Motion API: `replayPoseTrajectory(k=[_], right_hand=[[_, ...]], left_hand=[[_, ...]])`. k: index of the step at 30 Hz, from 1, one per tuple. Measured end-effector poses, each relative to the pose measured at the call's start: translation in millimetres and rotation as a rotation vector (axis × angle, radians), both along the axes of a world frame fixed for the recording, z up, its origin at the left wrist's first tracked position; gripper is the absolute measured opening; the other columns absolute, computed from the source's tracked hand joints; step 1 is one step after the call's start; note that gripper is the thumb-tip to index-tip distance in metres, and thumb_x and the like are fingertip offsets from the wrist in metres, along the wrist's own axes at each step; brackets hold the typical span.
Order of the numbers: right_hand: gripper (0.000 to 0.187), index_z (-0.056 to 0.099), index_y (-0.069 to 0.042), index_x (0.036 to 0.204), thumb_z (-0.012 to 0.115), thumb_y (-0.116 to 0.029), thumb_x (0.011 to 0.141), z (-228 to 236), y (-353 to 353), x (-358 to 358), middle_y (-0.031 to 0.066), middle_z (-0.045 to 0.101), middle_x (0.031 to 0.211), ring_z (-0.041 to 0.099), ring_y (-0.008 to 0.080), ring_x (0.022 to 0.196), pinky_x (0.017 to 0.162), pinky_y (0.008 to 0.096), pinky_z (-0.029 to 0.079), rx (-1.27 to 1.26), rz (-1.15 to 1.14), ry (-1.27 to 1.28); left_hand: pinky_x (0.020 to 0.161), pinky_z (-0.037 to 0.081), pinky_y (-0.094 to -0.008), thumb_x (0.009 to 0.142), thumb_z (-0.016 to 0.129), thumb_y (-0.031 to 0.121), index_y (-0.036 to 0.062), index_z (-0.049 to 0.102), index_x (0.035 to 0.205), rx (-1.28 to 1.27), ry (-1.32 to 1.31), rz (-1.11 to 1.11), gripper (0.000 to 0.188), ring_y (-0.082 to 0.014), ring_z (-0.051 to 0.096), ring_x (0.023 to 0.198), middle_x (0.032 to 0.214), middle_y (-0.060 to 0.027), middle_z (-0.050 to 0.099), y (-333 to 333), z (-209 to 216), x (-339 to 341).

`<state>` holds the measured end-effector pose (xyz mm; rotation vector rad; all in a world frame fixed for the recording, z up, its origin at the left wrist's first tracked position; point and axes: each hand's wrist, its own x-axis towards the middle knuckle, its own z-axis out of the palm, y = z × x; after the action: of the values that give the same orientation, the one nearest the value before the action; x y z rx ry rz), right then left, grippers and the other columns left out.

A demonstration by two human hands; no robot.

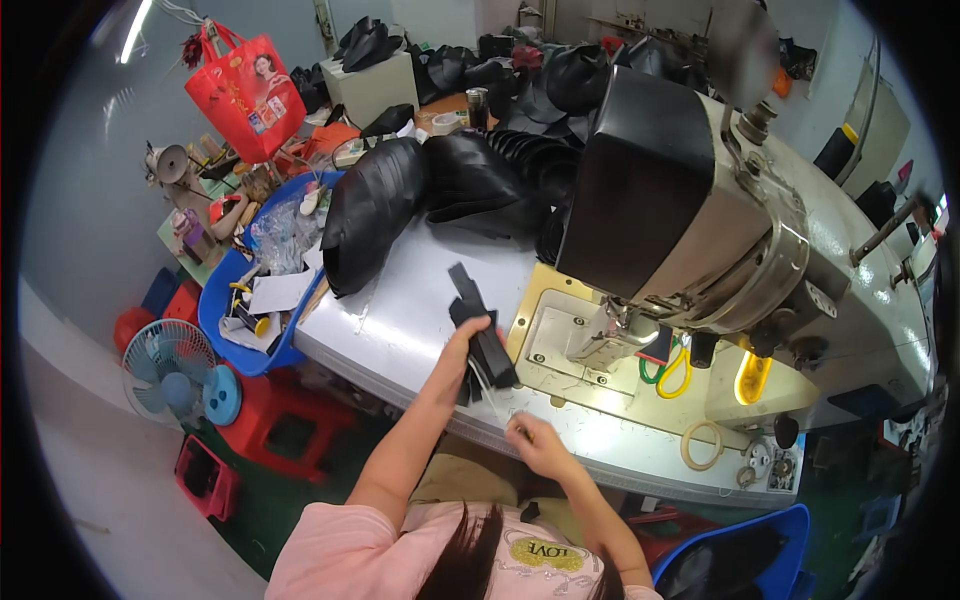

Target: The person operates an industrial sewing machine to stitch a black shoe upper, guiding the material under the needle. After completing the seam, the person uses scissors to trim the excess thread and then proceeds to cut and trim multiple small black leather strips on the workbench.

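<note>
Black bundle [492,360], one, over the worktable [400,280], left of the sewing machine [640,190], gripped in the curled fingers of the left hand [465,338]; slackened, that grip could let pieces slide. Right hand [543,448], one: fingers curled closed, contents unclear. Also: one beige ring [718,442], one fan [172,372].

Black on the strips [491,360], pale grey across the bench [405,270], pink on the shirt [335,540] with its yellow motif [548,556], and here's red on the bag [222,100], blue on the basin [240,354], red again on the stool [252,425]!
</note>
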<state>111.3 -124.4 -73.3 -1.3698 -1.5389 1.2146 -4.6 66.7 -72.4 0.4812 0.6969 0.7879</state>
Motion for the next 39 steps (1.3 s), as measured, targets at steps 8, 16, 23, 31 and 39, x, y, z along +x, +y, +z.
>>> replayPoseTrajectory(k=[8,16,23,31,39], right_hand=[[0.021,0.058,-0.002,0.087,0.047,0.007,0.071,-19,-104,87,0.0045,0.058,0.080,0.053,0.0144,0.072,0.068,0.0264,0.044,0.015,-0.748,0.209],[0.008,0.058,-0.003,0.086,0.059,-0.011,0.086,-7,-85,232,-0.0020,0.053,0.074,0.046,0.0064,0.066,0.060,0.0215,0.038,0.273,-1.189,-0.200],[0.008,0.054,-0.009,0.084,0.060,-0.013,0.088,20,-64,194,-0.0040,0.051,0.066,0.036,0.0025,0.043,0.037,0.0187,0.026,0.049,-1.008,0.409],[0.009,0.056,-0.006,0.085,0.058,-0.013,0.089,0,-44,129,-0.0009,0.056,0.073,0.045,0.0040,0.056,0.050,0.0187,0.036,0.022,-0.818,0.536],[0.013,0.052,-0.003,0.087,0.055,-0.015,0.091,10,-45,128,0.0016,0.050,0.067,0.038,0.0059,0.049,0.045,0.0194,0.030,0.089,-0.525,1.013]], left_hand=[[0.070,0.050,-0.0388,0.063,0.074,0.014,0.0029,0.047,0.111,0.882,0.806,0.037,0.057,-0.0294,0.062,0.084,0.086,-0.0153,0.060,115,74,-47],[0.088,0.041,-0.0444,0.051,0.083,0.044,0.0093,0.037,0.132,1.519,1.744,-0.383,0.099,-0.0353,0.051,0.110,0.116,-0.0190,0.055,127,34,-40],[0.088,0.044,-0.0389,0.071,0.076,0.018,0.0069,0.056,0.118,1.729,0.967,0.258,0.052,-0.0292,0.056,0.097,0.116,-0.0139,0.056,5,18,-7],[0.075,0.050,-0.0270,0.080,0.067,0.009,0.0080,0.033,0.138,1.001,0.358,-0.535,0.068,-0.0150,0.059,0.085,0.129,-0.0124,0.047,-133,18,105],[0.079,0.048,-0.0247,0.079,0.066,-0.001,0.0019,0.054,0.109,0.657,-0.011,-0.557,0.033,-0.0096,0.059,0.087,0.097,-0.0052,0.062,-129,-24,128]])
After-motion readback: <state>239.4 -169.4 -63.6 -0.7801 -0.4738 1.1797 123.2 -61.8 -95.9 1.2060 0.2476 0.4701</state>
